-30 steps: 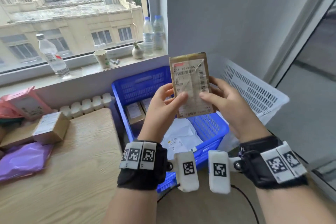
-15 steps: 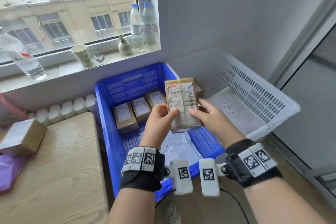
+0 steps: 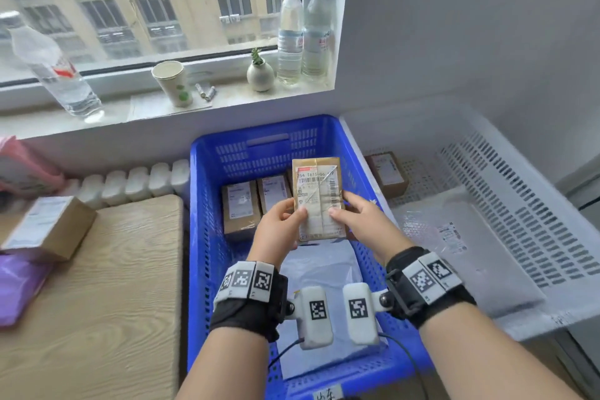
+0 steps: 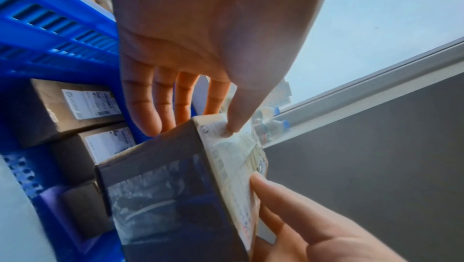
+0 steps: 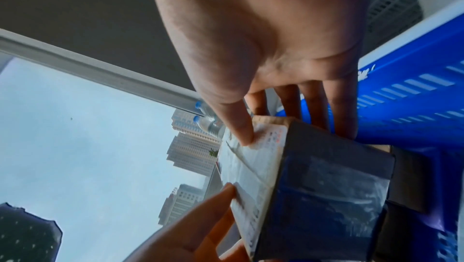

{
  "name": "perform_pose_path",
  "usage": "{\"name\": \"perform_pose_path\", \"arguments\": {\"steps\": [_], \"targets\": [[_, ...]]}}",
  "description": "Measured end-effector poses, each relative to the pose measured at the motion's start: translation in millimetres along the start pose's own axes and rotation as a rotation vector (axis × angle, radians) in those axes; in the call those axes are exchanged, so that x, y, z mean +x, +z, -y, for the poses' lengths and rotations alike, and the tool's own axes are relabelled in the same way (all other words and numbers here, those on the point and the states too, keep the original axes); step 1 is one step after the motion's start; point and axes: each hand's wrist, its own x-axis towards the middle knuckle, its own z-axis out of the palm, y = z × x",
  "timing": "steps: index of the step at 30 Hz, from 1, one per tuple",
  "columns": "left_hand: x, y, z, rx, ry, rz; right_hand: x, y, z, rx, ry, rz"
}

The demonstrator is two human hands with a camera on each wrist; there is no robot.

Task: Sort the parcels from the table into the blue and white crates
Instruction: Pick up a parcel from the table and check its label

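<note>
The brown parcel (image 3: 318, 198) has dropped from chest height to just above the blue crate (image 3: 207, 237), over the boxes already inside. Left hand (image 3: 278, 228) and right hand (image 3: 360, 221) both pinch it, thumbs on the label; release looks imminent.

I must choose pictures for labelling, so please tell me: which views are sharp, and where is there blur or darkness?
Head view: well lit, the held parcel has a readable label, edges bend and blur. Left wrist view: parcel end face dark, left hand soft. Right wrist view: bright sky behind, right hand shadowed.
</note>
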Motion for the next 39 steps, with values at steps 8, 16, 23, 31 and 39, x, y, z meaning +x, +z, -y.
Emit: {"name": "perform_pose_path", "arguments": {"steps": [8,16,23,31,39], "targets": [[28,-1,18,0.074,-0.114,-0.187,71,16,-20,-0.073,0.083,0.191],[95,-29,79,0.028,-0.272,-0.4,150,64,-43,-0.169,0.122,0.308],[158,-67,118,0.14,-0.29,-0.426,230,115,-60,-0.274,0.201,0.389],[210,-83,148,0.269,-0.263,-0.416,291,156,-82,-0.307,0.31,0.428],[208,-83,154,0.47,-0.075,-0.643,310,173,-78,-0.289,0.29,0.438]]}}
